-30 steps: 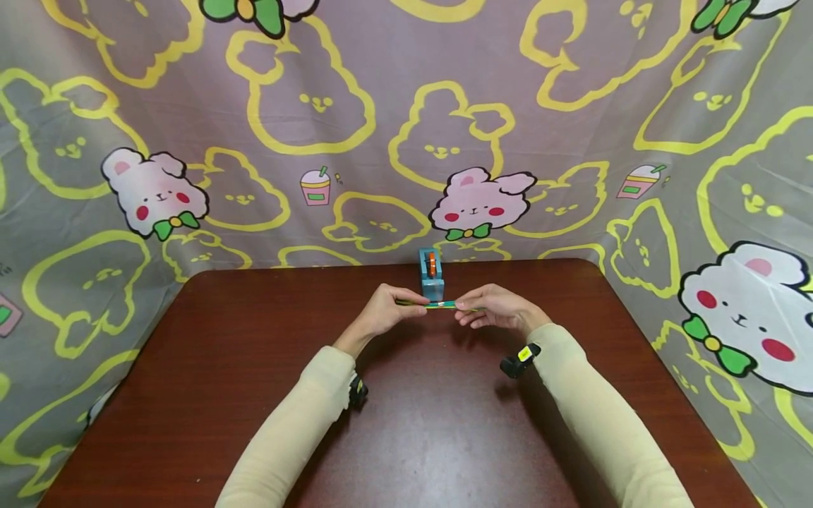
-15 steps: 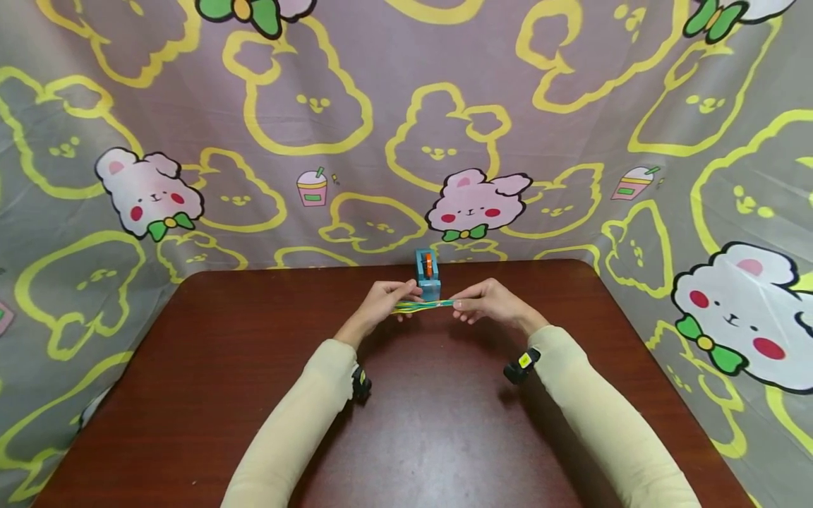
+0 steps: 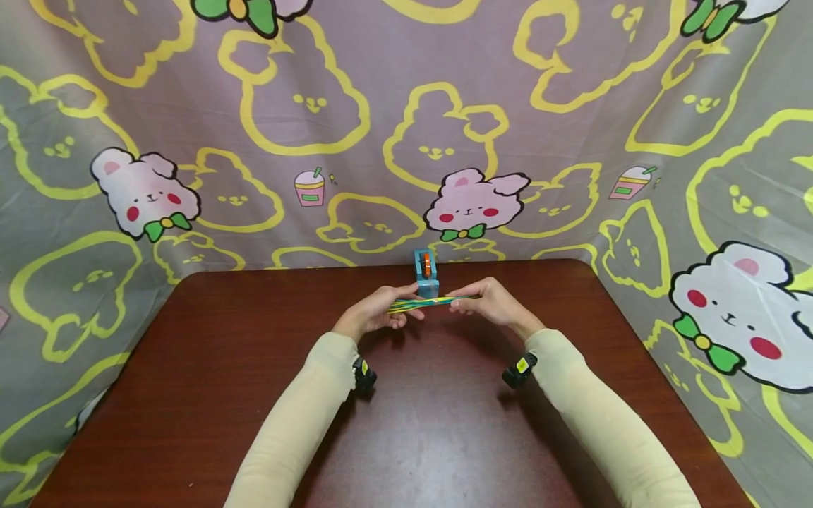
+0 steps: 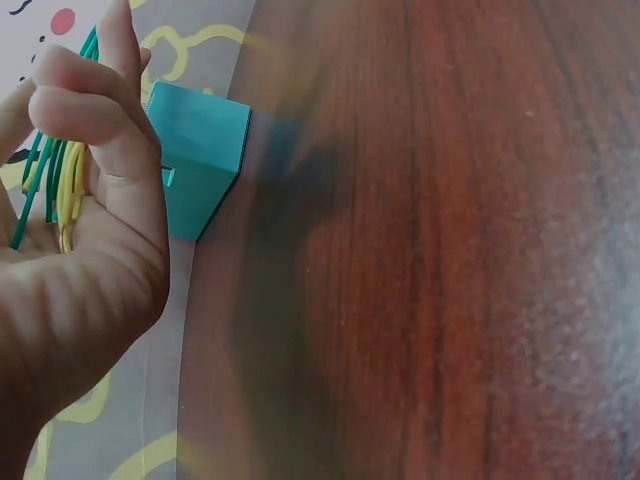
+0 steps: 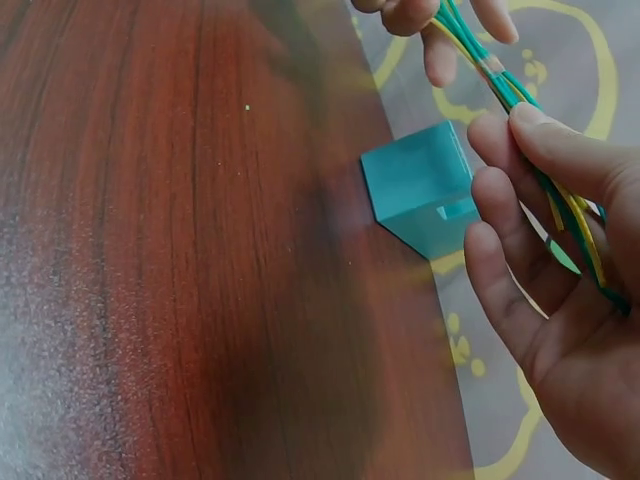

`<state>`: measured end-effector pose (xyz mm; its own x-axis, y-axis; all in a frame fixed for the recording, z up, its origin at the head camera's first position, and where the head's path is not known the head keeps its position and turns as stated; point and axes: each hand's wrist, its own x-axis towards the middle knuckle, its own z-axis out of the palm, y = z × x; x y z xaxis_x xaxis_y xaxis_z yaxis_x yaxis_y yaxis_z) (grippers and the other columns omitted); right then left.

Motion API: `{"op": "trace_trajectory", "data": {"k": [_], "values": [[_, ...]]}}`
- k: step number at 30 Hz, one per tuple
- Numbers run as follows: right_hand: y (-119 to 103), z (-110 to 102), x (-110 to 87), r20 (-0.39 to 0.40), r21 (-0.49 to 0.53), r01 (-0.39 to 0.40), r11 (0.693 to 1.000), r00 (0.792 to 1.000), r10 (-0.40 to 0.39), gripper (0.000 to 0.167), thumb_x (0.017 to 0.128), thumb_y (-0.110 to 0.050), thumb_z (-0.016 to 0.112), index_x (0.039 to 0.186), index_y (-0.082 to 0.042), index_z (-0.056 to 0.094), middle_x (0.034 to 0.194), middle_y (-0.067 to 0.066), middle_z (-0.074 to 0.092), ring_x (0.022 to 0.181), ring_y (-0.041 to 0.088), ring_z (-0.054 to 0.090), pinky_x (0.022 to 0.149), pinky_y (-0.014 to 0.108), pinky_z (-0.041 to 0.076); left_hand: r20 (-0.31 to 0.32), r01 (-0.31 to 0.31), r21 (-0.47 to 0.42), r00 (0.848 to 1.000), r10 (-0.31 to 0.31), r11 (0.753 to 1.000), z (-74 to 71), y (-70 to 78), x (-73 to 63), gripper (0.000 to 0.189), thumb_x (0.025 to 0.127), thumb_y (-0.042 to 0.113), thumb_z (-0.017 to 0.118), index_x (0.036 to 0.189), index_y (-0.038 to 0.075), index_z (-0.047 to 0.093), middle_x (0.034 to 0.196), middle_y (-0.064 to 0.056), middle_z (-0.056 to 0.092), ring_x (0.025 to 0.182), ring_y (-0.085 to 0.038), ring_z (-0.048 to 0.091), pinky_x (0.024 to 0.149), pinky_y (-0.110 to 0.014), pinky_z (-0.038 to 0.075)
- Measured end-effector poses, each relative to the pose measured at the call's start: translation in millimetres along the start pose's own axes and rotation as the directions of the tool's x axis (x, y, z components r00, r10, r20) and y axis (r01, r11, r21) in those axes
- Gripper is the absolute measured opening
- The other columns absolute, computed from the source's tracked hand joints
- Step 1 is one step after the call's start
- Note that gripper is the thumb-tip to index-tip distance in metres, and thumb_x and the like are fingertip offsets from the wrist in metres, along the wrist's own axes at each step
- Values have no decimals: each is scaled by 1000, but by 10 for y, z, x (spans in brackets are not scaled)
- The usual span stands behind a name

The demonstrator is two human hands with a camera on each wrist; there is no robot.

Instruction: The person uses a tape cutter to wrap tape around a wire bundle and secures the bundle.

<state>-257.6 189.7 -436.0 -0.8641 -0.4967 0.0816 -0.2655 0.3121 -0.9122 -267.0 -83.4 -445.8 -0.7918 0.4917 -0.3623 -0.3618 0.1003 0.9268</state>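
A thin bundle of green and yellow wires (image 3: 435,301) stretches between both hands above the table. A light band of tape (image 5: 490,65) wraps the bundle near its middle. My left hand (image 3: 375,310) holds the left end, where the loose wires (image 4: 68,190) fan out across the palm behind curled fingers. My right hand (image 3: 494,302) pinches the bundle right of the band between thumb and index finger; its other fingers are loosely bent, and the wire ends run back over the palm in the right wrist view. Just behind stands a blue tape dispenser (image 3: 426,271) with an orange roll.
The brown wooden table (image 3: 222,353) reaches back to a hanging cloth (image 3: 356,127) printed with rabbits, which also encloses both sides. The tape dispenser sits near the table's far edge. Black wrist cameras hang below both sleeves.
My left hand has shifted from pinching close by the band to holding farther left, with the wires now spread out there. The right hand keeps its pinch and moves slightly.
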Motion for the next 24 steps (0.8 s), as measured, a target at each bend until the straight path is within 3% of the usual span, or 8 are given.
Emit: {"op": "trace_trajectory", "data": {"k": [9,16,24], "values": [[-10,29,0,-19,-26,16,1000,1000,-17,20,92,-7,74,112,-2,77,93,21,74,89,53,63,75,57,54,-38,-8,34,999,9,999,-12,8,9,37,102,32,62,119,-1,65,84,-9,72,48,-8,47,46,-19,40],[4,32,3,-21,-31,26,999,999,-27,20,93,-5,73,112,-1,76,94,21,74,87,54,62,72,54,54,-41,-71,99,996,75,993,7,19,-37,32,100,22,65,117,-4,68,82,-7,72,50,-7,44,47,-20,38],[-14,-11,42,14,14,-37,999,999,37,29,95,-15,72,119,0,72,100,30,70,91,54,60,82,56,54,-73,-175,195,979,192,965,22,34,-101,23,97,20,70,108,0,75,97,-28,71,46,-8,42,44,-21,35]]}}
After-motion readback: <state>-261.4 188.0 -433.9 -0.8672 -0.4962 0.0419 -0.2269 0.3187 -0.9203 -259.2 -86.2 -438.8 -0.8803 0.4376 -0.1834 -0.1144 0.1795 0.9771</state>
